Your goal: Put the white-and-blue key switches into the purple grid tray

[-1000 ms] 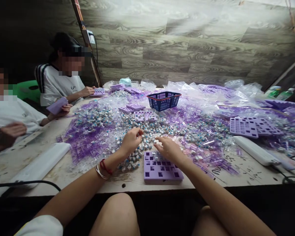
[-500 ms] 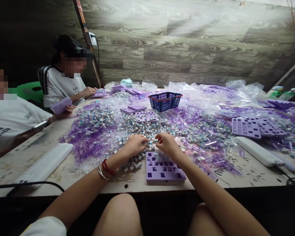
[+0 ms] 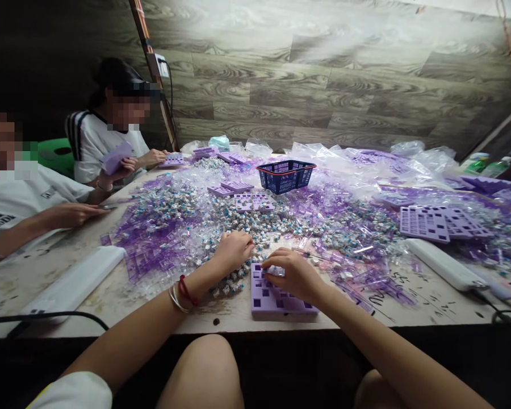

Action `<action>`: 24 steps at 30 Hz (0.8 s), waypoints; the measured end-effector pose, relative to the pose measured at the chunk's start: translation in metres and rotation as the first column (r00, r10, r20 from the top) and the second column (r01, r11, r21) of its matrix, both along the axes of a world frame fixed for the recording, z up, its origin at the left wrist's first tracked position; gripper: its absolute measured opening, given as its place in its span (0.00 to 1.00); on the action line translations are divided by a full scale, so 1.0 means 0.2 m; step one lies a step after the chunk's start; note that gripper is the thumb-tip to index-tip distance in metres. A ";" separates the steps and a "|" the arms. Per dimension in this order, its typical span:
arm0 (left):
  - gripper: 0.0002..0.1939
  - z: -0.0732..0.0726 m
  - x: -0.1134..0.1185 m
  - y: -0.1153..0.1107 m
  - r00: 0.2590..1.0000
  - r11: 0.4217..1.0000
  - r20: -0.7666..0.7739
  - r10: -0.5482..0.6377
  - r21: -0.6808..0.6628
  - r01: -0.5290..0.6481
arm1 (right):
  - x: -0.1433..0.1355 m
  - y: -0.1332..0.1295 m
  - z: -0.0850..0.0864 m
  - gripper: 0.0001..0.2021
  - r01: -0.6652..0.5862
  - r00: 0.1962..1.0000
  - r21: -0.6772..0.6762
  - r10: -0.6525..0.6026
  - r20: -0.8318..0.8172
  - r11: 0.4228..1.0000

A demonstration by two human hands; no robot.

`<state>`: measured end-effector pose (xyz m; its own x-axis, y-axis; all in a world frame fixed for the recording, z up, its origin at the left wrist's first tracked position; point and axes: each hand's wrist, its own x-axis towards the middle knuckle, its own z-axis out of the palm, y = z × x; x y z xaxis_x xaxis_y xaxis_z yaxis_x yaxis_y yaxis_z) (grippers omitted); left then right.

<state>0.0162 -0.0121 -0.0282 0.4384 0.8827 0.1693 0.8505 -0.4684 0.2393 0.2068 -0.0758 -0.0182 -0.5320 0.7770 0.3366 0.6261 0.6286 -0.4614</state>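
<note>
A light purple block (image 3: 264, 301) with rows of square holes lies flat at the table's near edge. My right hand (image 3: 296, 275) is bent over its upper part, thumb and fingers pinched at the top left holes. Any piece between those fingertips is too small to make out. Over the pile just beyond the block's upper left corner is my left hand (image 3: 234, 249), its fingers curled together and their contents hidden. Around both hands spreads a heap of small white-and-blue pieces (image 3: 259, 221) that look like keyboard switches.
A dark blue basket (image 3: 286, 177) stands behind the heap. More purple hole-filled boards (image 3: 423, 223) lie at the right. White power strips (image 3: 79, 278) flank the work area. Two people sit at the left; one holds a purple board (image 3: 117, 158).
My right hand has come down and back from the pile onto the purple block. My left hand stays almost in place. The nearest person's hands and purple board have shifted.
</note>
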 end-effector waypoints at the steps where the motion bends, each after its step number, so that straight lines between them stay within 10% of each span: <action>1: 0.08 0.00 0.00 0.00 1.000 1.000 0.006 0.008 0.011 -0.008 | 0.00 0.00 0.00 0.08 -0.018 1.000 0.019 0.017 0.015 1.000; 24: 0.09 0.03 0.01 -0.03 0.998 1.000 0.061 0.013 0.006 -0.013 | -0.01 0.01 -0.07 0.08 0.047 0.986 0.002 -0.046 -0.158 0.999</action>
